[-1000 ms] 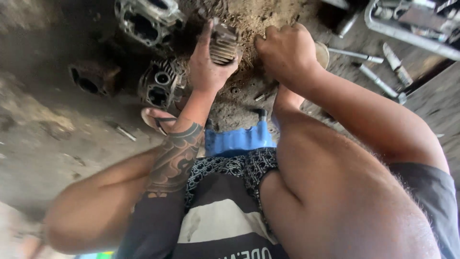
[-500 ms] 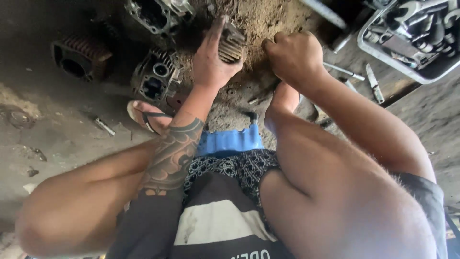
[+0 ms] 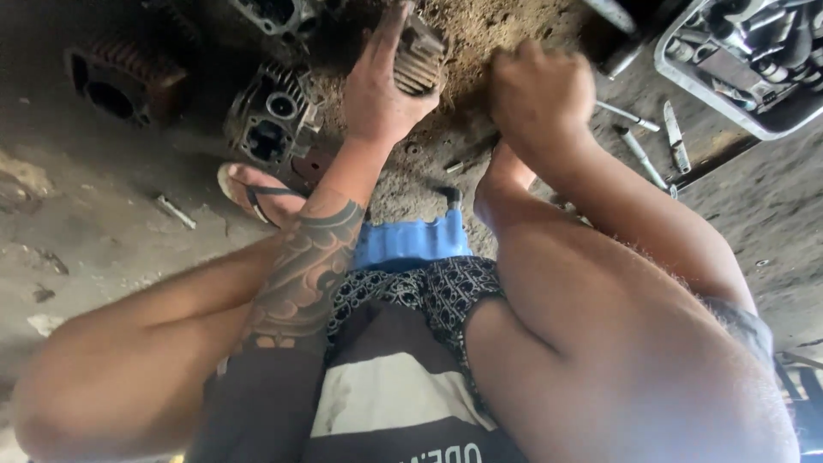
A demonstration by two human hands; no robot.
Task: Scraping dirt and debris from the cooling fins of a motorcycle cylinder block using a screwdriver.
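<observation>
Left hand: the left hand (image 3: 377,90), below a tattooed forearm (image 3: 304,266), sits at about 11 o'clock in the head view, fingers curled and wrapped round a finned metal part (image 3: 417,58).
Finned part against the fingers: the ribbed grey block lies at 3 o'clock of the palm, its fins showing between the thumb side and the fingertips (image 3: 403,13); the fingers close over its top edge and the thumb lies along its lower side, so the hand grips it rather than merely touching.
Right hand: the right hand (image 3: 540,94) is at 1 o'clock, blurred, closed into a loose fist with the knuckles up; whether anything lies inside the fist cannot be told.
Gap between the hands: the two hands are near each other, apart, with dusty brown dirt (image 3: 489,30) between and behind them.
Cylinder head: a grimy engine cylinder head (image 3: 270,120) with round ports stands at 9 o'clock of the left hand, just beside the wrist.
Rusty cylinder: a rust-coloured finned cylinder (image 3: 120,81) lies well apart, at 10 o'clock in the view.
Tray: a pale metal tray (image 3: 686,77) holding dark parts sits at 2 o'clock, beyond the right hand.
Loose tools: slim metal tools (image 3: 647,141) lie on the concrete floor (image 3: 86,223) at 4 o'clock of the right hand, near the tray.
Foot: a sandalled foot (image 3: 257,189) rests at 7 o'clock of the left hand.
Seat: a blue ribbed stool (image 3: 411,240) shows between the knees, at 6 o'clock of both hands.
</observation>
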